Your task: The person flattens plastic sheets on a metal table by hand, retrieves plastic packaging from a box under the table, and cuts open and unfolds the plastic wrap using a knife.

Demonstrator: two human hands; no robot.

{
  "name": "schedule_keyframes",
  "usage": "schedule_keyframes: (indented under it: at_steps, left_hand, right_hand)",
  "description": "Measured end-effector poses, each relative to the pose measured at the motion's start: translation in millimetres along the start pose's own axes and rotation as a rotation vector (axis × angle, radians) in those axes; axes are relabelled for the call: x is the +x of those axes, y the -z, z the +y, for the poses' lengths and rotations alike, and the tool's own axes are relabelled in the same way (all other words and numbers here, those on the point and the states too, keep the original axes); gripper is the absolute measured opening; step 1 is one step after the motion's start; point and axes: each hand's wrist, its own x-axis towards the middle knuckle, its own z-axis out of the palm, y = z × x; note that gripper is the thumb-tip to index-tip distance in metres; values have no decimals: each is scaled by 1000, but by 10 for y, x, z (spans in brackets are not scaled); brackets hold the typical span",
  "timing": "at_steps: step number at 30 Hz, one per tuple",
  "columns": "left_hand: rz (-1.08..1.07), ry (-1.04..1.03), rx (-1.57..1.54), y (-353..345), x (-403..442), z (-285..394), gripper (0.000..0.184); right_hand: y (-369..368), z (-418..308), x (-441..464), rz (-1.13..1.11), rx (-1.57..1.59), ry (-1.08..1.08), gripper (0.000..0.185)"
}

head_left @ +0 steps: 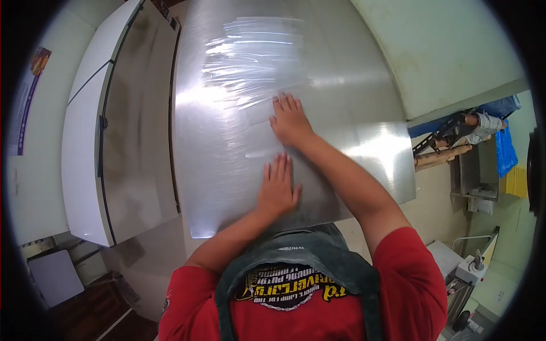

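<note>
Clear film point(256, 54) lies wrinkled on the steel table point(347, 108), near edge unclear. Right hand point(291, 123) nearest it, palm down, fingers slightly spread; left hand point(277, 193) likewise, thumb out. Light, even palm strokes (no fingertip digging) should limit creases.

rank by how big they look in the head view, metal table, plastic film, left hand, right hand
1. Metal table
2. Plastic film
3. Left hand and right hand: too alike to rank

Through my feed I see a white cabinet point(85, 142) at left; a poster point(28, 108) on the pale left wall point(34, 196); beige floor point(156, 258); a greenish right wall point(449, 48).
</note>
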Motion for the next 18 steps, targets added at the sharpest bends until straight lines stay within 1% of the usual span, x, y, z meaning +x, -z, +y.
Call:
schedule_keyframes:
  at_steps: [1,2,3,4,5,6,8,9,10,11,12,13,14,16,17,18]
  left_hand:
    - [-33,25,62,-19,284,-197,76]
    - [34,2,151,-61,554,-423,74]
    - [104,-16,237,-85,827,-643,72]
    - [124,35,123,-9,1068,-780,70]
    - [142,83,7,76,1250,-868,67]
    - [150,100,-11,104,1367,-932,67]
    - [174,57,67,151,1473,-1004,63]
    - [176,63,67,215,1405,-947,63]
    - [244,49,-91,305,1255,-824,62]
    - [313,38,-244,391,1069,-690,62]
    - [290,67,-378,466,812,-530,62]
    - [265,90,-512,487,525,-340,63]
    - [255,100,-482,391,208,-128,65]
    - [238,105,-449,179,-161,127,68]
    - [157,92,-277,88,-263,191,69]
    - [78,80,-107,23,-313,200,72]
  right_hand:
    - [144,-63,-173,58,71,26,62]
    - [255,-181,-464,104,143,56,62]
    - [265,-335,-787,87,154,22,64]
    - [277,-478,-1119,71,162,-8,66]
    - [256,-666,-1479,-65,123,19,68]
    - [220,-795,-1707,-205,84,39,70]
    - [131,-787,-1720,-226,69,84,73]
    - [103,-771,-1672,-225,67,123,75]
    - [88,-710,-1467,-208,57,88,75]
    - [1,-602,-1201,-167,-68,115,73]
    - [-131,-488,-924,-126,-187,137,72]
    - [-230,-336,-617,-59,-127,118,68]
    - [-286,-198,-323,10,-70,97,65]
    - [-239,-128,76,-17,-36,28,62]
    - [-103,-141,200,-16,-30,22,62]
    - [114,-185,322,-215,46,-60,61]
